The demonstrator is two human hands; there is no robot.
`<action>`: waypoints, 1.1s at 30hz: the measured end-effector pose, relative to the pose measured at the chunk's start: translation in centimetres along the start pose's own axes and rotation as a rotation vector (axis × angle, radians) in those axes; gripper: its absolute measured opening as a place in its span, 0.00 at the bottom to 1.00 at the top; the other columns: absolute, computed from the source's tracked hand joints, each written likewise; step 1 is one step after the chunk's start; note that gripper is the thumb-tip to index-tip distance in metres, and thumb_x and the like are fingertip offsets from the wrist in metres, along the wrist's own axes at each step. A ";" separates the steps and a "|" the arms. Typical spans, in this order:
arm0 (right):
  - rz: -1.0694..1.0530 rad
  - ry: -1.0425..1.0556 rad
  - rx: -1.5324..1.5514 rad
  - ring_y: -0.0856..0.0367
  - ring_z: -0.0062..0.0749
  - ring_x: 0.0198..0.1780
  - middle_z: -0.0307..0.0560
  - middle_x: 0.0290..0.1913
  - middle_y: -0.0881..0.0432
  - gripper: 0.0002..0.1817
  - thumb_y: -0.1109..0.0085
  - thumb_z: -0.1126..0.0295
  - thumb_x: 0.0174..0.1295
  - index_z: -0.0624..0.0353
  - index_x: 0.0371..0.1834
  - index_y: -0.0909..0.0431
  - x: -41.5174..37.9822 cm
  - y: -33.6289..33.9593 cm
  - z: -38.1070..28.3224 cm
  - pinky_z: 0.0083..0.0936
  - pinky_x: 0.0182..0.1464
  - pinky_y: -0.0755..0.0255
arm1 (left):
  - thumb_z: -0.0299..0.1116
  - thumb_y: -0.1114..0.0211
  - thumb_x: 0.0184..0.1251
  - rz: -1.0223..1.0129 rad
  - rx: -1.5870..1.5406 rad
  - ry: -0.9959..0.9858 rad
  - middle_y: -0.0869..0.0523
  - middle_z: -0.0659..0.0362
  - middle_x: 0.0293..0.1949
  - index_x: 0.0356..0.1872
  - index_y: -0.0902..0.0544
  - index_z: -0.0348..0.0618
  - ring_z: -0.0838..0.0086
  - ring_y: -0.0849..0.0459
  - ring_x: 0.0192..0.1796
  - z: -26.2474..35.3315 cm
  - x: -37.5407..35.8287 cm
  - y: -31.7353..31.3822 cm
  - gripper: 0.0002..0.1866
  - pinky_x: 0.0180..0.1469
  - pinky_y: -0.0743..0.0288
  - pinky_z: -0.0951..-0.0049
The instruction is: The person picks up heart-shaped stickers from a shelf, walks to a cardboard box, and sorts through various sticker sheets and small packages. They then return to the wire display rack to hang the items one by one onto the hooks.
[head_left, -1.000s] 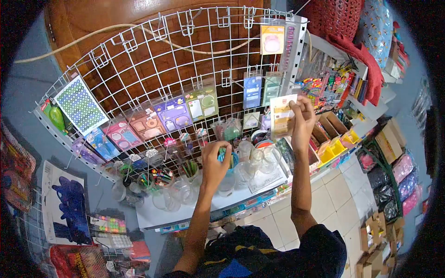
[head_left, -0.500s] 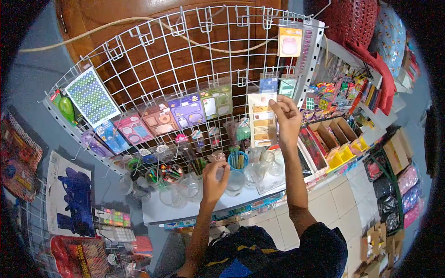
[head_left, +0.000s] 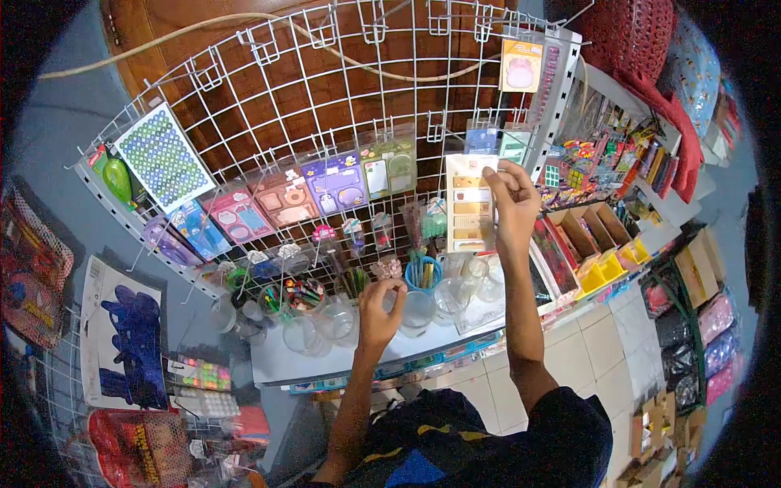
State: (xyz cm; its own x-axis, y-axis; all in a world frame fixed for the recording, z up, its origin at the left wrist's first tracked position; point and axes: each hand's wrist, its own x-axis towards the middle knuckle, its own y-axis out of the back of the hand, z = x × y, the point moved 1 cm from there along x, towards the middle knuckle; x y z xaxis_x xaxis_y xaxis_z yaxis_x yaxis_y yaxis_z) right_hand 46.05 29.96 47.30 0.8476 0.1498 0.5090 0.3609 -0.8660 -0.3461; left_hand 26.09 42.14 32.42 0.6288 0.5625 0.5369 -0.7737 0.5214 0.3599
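Observation:
My right hand (head_left: 517, 207) pinches the upper right edge of a pack of sticky notes (head_left: 469, 213), a pale card with a column of brown and cream designs. It is held upright in front of the wire grid rack (head_left: 325, 98). Lower down, my left hand (head_left: 379, 313) is curled, thumb close to the fingertips; whether something small is between them is hidden. Just right of it stands a clear plastic jar (head_left: 417, 313). Behind is a blue cup (head_left: 423, 274) with thin sticks in it. A row of packaged memo sets, among them a purple one (head_left: 335, 185), hangs along the rack.
Several clear jars (head_left: 305, 333) stand on the white shelf (head_left: 281, 366). A sheet of round green and blue stickers (head_left: 163, 163) hangs at left. Yellow bins (head_left: 602, 275) and cardboard compartments are at right. Metal hooks (head_left: 264, 49) stick out from the rack.
The view has shifted slightly. My right hand still holds the sticky note pack, now a little higher and further right in view. My left hand stays near the jars.

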 end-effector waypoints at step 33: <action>-0.066 0.010 -0.399 0.20 0.21 0.30 0.45 0.30 0.16 0.17 0.30 0.66 0.58 0.66 0.45 0.19 7.4 -1.9 8.3 0.21 0.33 0.26 | 0.32 0.35 0.63 -0.020 0.033 0.061 0.15 0.54 0.38 0.38 0.18 0.41 0.58 0.19 0.44 -1.5 -2.6 1.0 0.07 0.54 0.32 0.59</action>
State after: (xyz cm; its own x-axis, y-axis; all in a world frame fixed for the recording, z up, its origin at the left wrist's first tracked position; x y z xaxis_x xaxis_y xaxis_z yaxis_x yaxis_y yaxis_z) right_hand 54.87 36.67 45.13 0.8232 0.2083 0.5281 0.2332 -0.9722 0.0199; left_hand 23.77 42.16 30.23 0.6466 0.5909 0.4825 -0.7627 0.5121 0.3950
